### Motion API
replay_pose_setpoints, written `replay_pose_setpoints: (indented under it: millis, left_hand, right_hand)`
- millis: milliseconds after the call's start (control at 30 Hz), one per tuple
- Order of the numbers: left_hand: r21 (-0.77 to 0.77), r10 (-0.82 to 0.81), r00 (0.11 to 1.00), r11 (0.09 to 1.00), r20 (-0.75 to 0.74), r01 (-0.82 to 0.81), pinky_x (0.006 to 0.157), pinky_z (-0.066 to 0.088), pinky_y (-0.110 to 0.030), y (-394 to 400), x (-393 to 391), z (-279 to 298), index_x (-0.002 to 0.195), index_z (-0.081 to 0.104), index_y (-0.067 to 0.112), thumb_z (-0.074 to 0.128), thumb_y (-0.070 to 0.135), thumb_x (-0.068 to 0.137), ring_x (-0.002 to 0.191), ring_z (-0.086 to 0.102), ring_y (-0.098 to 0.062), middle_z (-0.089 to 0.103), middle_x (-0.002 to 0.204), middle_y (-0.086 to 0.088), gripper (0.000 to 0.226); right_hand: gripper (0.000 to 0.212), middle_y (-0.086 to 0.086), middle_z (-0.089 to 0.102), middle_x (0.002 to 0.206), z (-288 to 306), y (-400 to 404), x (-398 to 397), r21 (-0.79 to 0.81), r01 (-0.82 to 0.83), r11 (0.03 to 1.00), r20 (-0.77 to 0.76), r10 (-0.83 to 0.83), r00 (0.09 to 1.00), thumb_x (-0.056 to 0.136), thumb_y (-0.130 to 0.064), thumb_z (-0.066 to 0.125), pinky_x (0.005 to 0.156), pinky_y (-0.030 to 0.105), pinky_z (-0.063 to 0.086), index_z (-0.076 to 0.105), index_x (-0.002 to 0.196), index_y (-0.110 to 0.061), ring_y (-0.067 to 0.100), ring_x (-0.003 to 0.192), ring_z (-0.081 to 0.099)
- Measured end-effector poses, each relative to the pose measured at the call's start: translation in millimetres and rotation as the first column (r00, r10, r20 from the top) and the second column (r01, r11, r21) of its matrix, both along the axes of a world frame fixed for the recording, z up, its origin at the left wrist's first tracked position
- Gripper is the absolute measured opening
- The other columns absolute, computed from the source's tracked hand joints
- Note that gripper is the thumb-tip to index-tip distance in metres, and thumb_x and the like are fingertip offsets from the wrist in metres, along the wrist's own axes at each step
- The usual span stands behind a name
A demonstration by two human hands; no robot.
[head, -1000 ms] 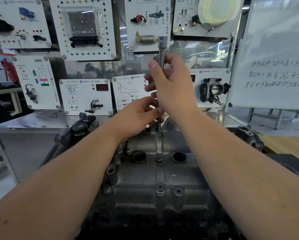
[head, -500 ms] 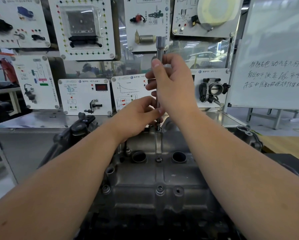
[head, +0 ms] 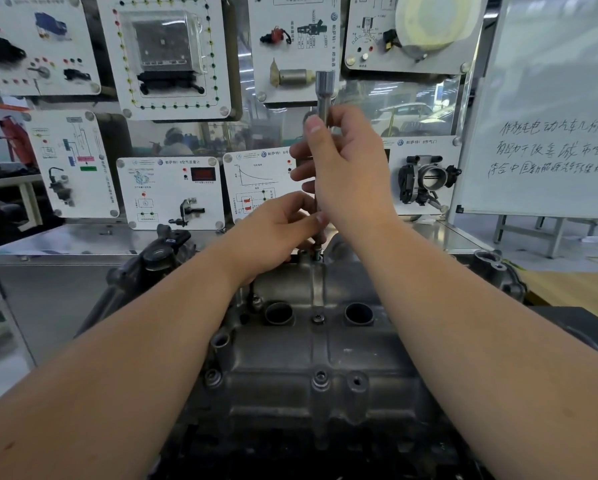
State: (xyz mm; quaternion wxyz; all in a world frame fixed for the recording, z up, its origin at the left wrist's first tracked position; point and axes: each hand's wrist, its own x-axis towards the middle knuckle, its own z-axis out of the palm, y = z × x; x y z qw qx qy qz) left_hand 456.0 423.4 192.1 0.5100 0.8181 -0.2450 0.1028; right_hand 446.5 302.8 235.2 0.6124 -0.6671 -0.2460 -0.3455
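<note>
Seen from beside the bench, a person's 2 bare forearms reach out over a grey engine cover [head: 290, 362]. Nearest on its centre line sits a near bolt [head: 320, 377]. Farther along, a middle bolt [head: 318, 319] lies between 2 round wells [head: 278, 312].

At the cover's far end the left hand [head: 276, 230] curls its fingers round the lower end of a long socket driver [head: 324, 95], pinching the shaft just above a far fastener [head: 317, 253]. Above it the right hand [head: 349, 171] grips the upper shaft, fingers wrapped round it and the thumb laid upward along the steel. The driver stands nearly upright, its thick top end clear of the fist and its tip down at the fastener. Whether the tip is seated cannot be told.

Behind the engine runs a steel counter [head: 65, 237] backed by white training panels [head: 171, 192], 1 of them carrying a throttle body [head: 427, 180]. A handwritten whiteboard [head: 550, 98] stands at the right.
</note>
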Motion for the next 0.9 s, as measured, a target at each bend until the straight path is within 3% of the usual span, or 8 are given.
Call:
replay_pose_setpoints:
  millis: [133,267,400,500,600,700,900]
  left_hand:
    - [0.009,-0.035,0.999,0.999,0.002,0.035,0.056,0.045,-0.006,0.5,-1.8,0.8,0.102,0.066,0.024,0.051,0.022,0.108,0.066,0.065,0.007,0.074,0.076,0.016,0.017]
    - [0.048,0.020,1.000,0.999,0.012,-0.021,0.056,0.046,-0.011,1.9,-0.3,1.4,0.113,0.067,0.018,0.058,0.032,0.105,0.069,0.065,0.002,0.076,0.084,0.012,0.019]
    - [0.044,0.038,0.999,0.998,0.020,-0.039,0.057,0.046,-0.015,1.0,1.3,1.2,0.117,0.064,0.015,0.060,0.034,0.103,0.067,0.065,0.003,0.076,0.083,0.013,0.023]
    - [0.037,0.020,1.000,0.999,0.000,-0.020,0.063,0.048,-0.023,2.3,3.3,-0.2,0.111,0.066,0.026,0.056,0.034,0.105,0.071,0.067,0.002,0.076,0.089,0.012,0.014]
    - [0.013,-0.033,0.999,0.999,-0.006,0.033,0.059,0.047,-0.012,1.6,1.3,-0.9,0.105,0.067,0.034,0.051,0.028,0.108,0.072,0.067,0.003,0.076,0.086,0.015,0.017]
    - [0.034,-0.013,1.000,0.999,0.012,0.013,0.057,0.046,-0.010,2.2,1.4,-0.9,0.107,0.067,0.030,0.053,0.028,0.107,0.072,0.067,0.002,0.076,0.086,0.014,0.013]
    - [0.031,0.018,1.000,0.999,0.025,-0.018,0.055,0.044,-0.011,1.1,2.9,-0.2,0.115,0.065,0.011,0.061,0.031,0.103,0.067,0.065,-0.001,0.075,0.083,0.004,0.023]
  right_hand:
    - [0.024,0.001,0.072,0.083,0.6,1.5,0.3,-0.023,0.008,1.000,-0.015,-0.008,1.000,0.108,-0.028,0.042,0.062,0.033,0.050,0.059,0.092,-0.021,0.013,0.061,0.068]
    - [0.008,-0.002,0.073,0.081,0.9,0.7,-1.4,0.025,-0.025,0.999,-0.027,0.025,0.999,0.106,-0.032,0.049,0.059,0.030,0.050,0.052,0.099,-0.034,0.011,0.060,0.068]
    - [0.013,-0.006,0.074,0.080,0.0,-0.9,-0.7,-0.008,0.025,1.000,0.029,-0.025,0.999,0.103,-0.028,0.056,0.066,0.032,0.051,0.051,0.095,-0.037,0.009,0.063,0.070]
    - [0.016,-0.008,0.071,0.076,0.3,0.4,0.5,-0.003,0.019,1.000,0.023,-0.019,1.000,0.104,-0.026,0.053,0.064,0.031,0.049,0.057,0.092,-0.035,0.010,0.061,0.069]
    - [0.021,-0.007,0.070,0.076,0.9,0.3,1.8,-0.003,0.037,0.999,0.019,-0.037,0.999,0.105,-0.025,0.050,0.065,0.038,0.054,0.060,0.087,-0.030,0.011,0.060,0.068]
    - [0.023,-0.009,0.069,0.076,0.7,0.1,1.3,-0.015,0.048,0.999,0.029,-0.048,0.998,0.104,-0.026,0.049,0.067,0.042,0.057,0.061,0.085,-0.028,0.011,0.061,0.069]
    - [0.012,-0.006,0.075,0.083,0.7,-0.3,-0.6,0.004,0.010,1.000,0.023,-0.010,1.000,0.103,-0.028,0.056,0.066,0.033,0.052,0.052,0.095,-0.037,0.011,0.063,0.072]
